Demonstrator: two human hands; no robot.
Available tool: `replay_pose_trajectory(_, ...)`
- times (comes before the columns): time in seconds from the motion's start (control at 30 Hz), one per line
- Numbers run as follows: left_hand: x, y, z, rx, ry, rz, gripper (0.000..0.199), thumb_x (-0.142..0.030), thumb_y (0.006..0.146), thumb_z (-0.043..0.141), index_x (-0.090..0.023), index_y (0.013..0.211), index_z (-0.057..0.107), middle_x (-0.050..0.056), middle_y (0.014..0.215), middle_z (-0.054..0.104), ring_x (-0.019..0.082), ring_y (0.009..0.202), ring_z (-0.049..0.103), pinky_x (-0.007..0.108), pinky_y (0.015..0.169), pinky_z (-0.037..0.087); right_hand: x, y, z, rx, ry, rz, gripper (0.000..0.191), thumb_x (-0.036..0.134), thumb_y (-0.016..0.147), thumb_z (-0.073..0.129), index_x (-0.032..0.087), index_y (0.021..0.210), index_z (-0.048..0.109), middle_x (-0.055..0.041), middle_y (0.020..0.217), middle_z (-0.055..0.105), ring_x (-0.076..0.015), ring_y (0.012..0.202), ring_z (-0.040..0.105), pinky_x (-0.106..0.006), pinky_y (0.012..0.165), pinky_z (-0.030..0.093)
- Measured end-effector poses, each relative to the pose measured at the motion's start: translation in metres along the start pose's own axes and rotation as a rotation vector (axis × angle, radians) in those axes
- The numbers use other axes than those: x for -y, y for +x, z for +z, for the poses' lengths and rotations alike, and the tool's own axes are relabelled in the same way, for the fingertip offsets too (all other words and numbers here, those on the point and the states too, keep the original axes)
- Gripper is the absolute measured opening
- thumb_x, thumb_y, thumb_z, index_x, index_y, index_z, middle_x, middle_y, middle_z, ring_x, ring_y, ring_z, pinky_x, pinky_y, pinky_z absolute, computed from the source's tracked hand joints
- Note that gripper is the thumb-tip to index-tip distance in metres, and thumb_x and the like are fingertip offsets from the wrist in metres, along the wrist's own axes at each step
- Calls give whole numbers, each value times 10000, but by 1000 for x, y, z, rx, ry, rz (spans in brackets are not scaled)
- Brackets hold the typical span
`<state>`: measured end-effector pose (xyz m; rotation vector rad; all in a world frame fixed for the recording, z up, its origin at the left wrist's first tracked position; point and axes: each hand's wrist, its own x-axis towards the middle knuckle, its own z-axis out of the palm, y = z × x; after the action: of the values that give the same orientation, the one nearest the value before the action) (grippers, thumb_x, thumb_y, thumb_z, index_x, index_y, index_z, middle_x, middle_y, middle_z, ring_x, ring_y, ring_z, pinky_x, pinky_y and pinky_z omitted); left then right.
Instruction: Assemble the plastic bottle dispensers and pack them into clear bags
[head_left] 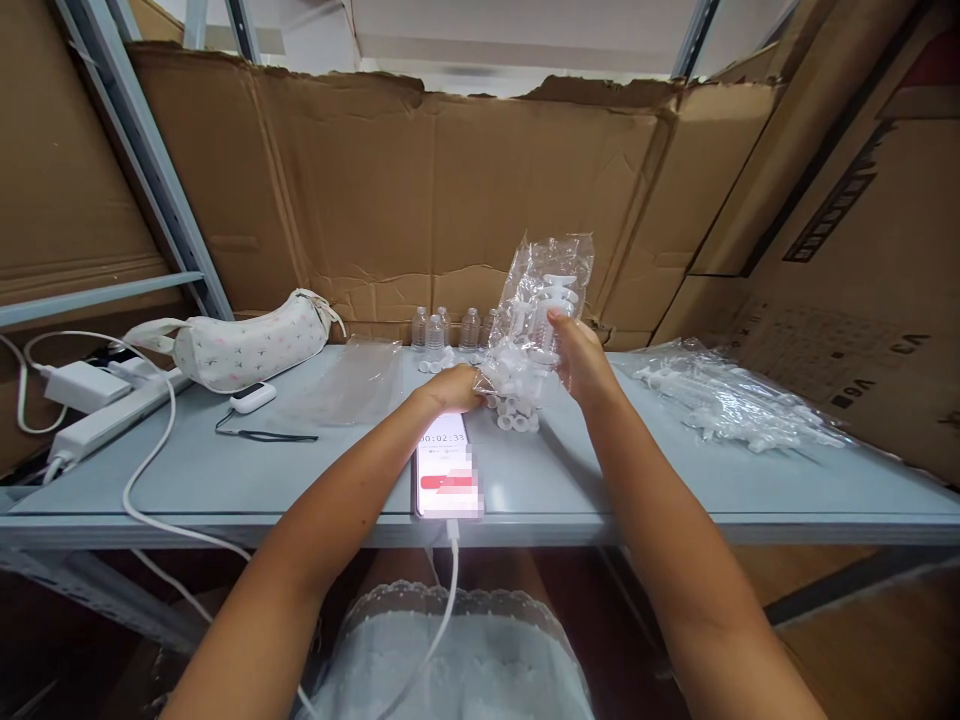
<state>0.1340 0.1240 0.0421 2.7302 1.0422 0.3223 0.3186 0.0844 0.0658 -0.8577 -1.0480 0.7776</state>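
My right hand (576, 352) is closed around a clear plastic bag (559, 252), raised and tilted over the shelf top. White plastic parts, apparently pump tops (556, 290), show inside it. At the bag's lower left edge, my left hand (459, 386) is closed on the plastic; its fingertips are partly hidden. Just below the bag lies a small pile of white ring-like caps (517, 414). Behind my left hand stand several small clear bottles (434, 334), with more white pieces (436, 362) lying in front of them.
A lit phone (442, 465) with a white cable lies at the front edge. To the left are a flat clear bag (349, 382), white device (253, 398), patterned pouch (251, 350) and power strip (112, 420). Bagged white parts (739, 400) lie right. Cardboard (465, 190) stands behind.
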Motion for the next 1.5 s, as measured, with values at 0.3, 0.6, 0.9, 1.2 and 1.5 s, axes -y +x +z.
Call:
replay_pose_trajectory(0.3, 11, -16, -12, -16, 121, -90, 274, -166, 808, 557, -173, 1039, 706, 106, 1059, 699, 249, 992, 647, 301, 835, 485, 7, -17, 11, 209, -85, 10, 502, 628, 603, 747, 254, 903, 601, -32, 901, 659, -212, 819, 627, -339, 668, 498)
replay_pose_trajectory(0.6, 22, -20, -14, -23, 19, -154, 306, -126, 809, 539, -187, 1063, 698, 99, 1140, 690, 264, 1056, 629, 346, 884, 477, 13, -24, 15, 285, -40, -26, 579, 641, 595, 733, 263, 1020, 624, -36, 857, 661, -219, 789, 633, -369, 687, 521)
replay_pose_trajectory(0.9, 24, -26, -19, -27, 108, -269, 284, -277, 818, 603, -246, 1093, 666, 57, 1211, 669, 257, 1102, 607, 327, 898, 455, 7, -22, 17, 242, -74, -6, 473, 609, 616, 749, 251, 870, 573, -9, 805, 612, -168, 719, 579, -313, 652, 473)
replay_pose_trajectory(1.2, 35, -21, -14, -297, -219, -230, 315, -293, 889, 468, -218, 1134, 650, 50, 1116, 700, 185, 987, 640, 273, 853, 478, -2, -17, 15, 225, -83, -18, 437, 576, 643, 757, 246, 879, 594, 3, 834, 597, -148, 739, 566, -280, 658, 470)
replay_pose_trajectory(1.5, 31, -31, -17, -86, 60, -309, 350, -255, 806, 568, -244, 1138, 679, 64, 1217, 671, 244, 1109, 596, 328, 926, 461, -6, -15, 13, 189, -151, -38, 430, 578, 669, 734, 251, 923, 620, 6, 833, 619, -148, 750, 563, -269, 644, 455)
